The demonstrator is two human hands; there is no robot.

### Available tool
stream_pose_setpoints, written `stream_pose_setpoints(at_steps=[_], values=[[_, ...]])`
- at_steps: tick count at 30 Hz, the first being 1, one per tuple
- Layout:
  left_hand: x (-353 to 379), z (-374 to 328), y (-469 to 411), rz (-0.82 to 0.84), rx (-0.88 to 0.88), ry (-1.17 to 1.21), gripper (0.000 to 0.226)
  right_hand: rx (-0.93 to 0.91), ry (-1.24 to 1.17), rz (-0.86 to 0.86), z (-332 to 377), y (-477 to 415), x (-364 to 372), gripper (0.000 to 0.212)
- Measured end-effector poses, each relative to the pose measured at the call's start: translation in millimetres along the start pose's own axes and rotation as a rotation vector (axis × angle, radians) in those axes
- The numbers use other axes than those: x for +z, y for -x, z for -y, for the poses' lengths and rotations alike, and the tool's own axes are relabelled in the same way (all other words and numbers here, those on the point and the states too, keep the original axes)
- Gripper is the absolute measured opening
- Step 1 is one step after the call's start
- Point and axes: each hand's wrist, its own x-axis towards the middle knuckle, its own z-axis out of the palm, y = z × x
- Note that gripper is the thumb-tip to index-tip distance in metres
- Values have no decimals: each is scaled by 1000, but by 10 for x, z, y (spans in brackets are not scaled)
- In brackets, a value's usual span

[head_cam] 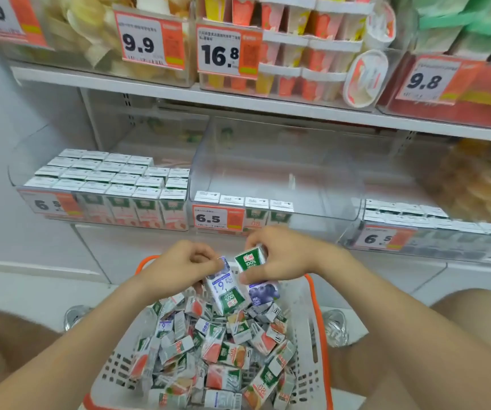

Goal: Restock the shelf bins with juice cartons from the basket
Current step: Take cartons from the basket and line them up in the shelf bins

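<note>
Two cartons (pixel 240 284) held by both hands (pixel 232 261) above basket (pixel 309 347).

Bright, even shop light is filling the scene with barely any shadows. Wide-angle distortion is bowing the shelf (pixel 238 106) edges, and far right goods are blurring softly.

Two hands, left (pixel 183 263) and right (pixel 282 255), each grip one juice carton (pixel 226 291) (pixel 257 273) above a single white basket (pixel 306 344) heaped with dozens more, too jumbled for an exact count. Three clear bins line the lower shelf: the left bin (pixel 102 184) holds some two dozen cartons in about five rows, the middle bin (pixel 274 187) just four (pixel 243 201) along its front, and the right bin (pixel 433 220) a partial layer. Seven price tags are visible, three of them (pixel 217 218) reading 6.5.
</note>
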Motion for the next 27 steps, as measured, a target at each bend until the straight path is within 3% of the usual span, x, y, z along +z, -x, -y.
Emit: stream_pose_setpoints(at_steps=[4, 8, 11, 15, 17, 20, 27], values=[[296, -464, -115, -33, -1, 110, 16, 21, 117, -230, -51, 469, -532, 31], [624, -950, -337, -149, 13, 419, 13, 132, 2, -491, -412, 881, -892, 31], [894, -1291, -526, -104, 25, 638, 3, 281, -56, -758, -845, 1113, -1106, 39], [1272, -1562, -748, 12, 18, 826, 30, 549, 5, -1075, -1534, 1419, -1401, 53], [1448, -1688, -838, 19, 41, 805, 29, 647, 44, -1082, -1864, 1550, -1482, 53], [1682, -1878, -911, -13, 99, 566, 8, 667, 83, -1028, -2276, 1645, -1486, 44], [2046, -2070, -1053, -72, 307, 326, 17, 739, 279, -644, -2882, 1749, -1413, 53]])
